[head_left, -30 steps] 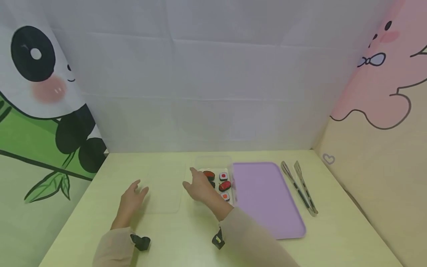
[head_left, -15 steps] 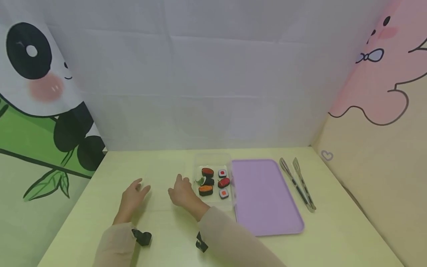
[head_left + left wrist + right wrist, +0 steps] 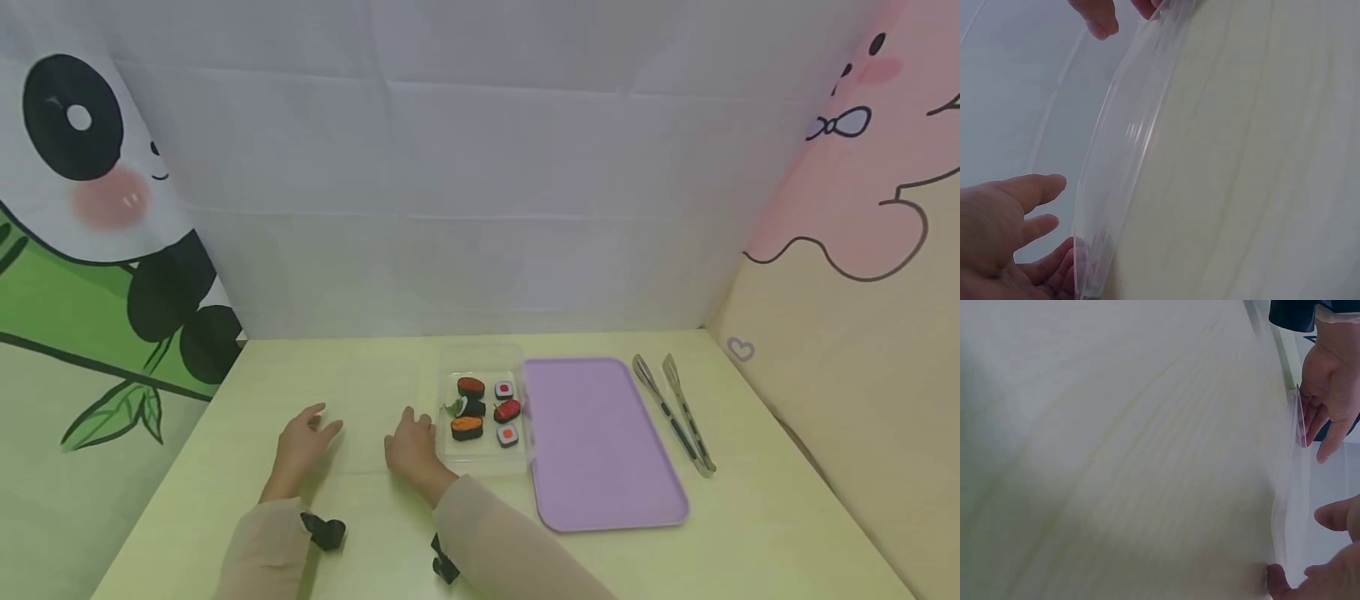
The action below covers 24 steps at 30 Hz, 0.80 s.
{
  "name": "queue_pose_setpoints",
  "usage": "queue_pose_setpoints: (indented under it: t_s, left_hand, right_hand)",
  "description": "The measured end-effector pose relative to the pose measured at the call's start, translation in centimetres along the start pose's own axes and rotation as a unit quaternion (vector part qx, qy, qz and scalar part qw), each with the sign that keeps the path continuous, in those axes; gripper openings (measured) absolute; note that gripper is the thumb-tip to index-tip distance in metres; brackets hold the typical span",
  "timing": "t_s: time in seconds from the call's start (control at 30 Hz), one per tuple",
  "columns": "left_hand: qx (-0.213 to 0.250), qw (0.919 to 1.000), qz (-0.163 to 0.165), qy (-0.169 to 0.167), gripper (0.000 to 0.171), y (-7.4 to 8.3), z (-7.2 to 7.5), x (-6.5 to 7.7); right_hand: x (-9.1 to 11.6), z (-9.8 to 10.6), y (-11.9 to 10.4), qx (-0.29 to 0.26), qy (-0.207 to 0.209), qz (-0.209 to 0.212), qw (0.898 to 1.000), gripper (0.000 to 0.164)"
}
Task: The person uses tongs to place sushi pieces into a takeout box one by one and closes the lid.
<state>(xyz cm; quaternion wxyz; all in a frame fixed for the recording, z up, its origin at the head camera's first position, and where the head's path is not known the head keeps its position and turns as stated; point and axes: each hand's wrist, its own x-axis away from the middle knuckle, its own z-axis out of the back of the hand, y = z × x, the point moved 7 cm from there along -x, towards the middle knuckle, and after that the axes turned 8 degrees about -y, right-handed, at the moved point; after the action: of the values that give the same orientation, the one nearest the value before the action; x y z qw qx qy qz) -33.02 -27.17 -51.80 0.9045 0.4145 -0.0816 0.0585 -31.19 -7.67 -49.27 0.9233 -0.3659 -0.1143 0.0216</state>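
Note:
A clear, shallow plastic tray-like piece, perhaps a lid (image 3: pixel 1119 144), lies between my hands and barely shows from the head. My left hand (image 3: pixel 298 446) is at its left side; in the left wrist view the lower fingers touch the plastic wall while the thumb stands apart. At the opposite side is my right hand (image 3: pixel 414 452), a fingertip (image 3: pixel 1277 580) right at the edge and the thumb raised. Just right of that hand, an open clear container (image 3: pixel 483 457) holds several sushi pieces: rolls with red centres, orange- and red-topped ones, and one with green garnish.
A lilac tray (image 3: pixel 607 442) stands right of the container, close against it. Metal tongs (image 3: pixel 678 417) lie spread farther right. The pale yellow table (image 3: pixel 772 517) meets a white cloth backdrop (image 3: pixel 480 208), with printed panels on both sides.
My right hand has moved left and down from over the sushi container to the side of the clear piece, uncovering the sushi. The left hand has stayed almost in place.

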Motion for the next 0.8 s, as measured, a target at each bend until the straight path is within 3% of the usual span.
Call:
queue_pose_setpoints:
  t_s: [0.43,0.8]
  left_hand:
    - [0.025,0.9989,0.008,-0.038,0.054,-0.8,1.0,0.0]
    - [0.082,0.9937,0.021,-0.074,0.059,-1.8,1.2,1.0]
  right_hand:
    - [-0.9,0.2,0.0,-0.016,-0.027,-0.014,0.999,0.045]
    - [-1.3,1.7,-1.1,-0.057,-0.05,0.023,0.997,0.042]
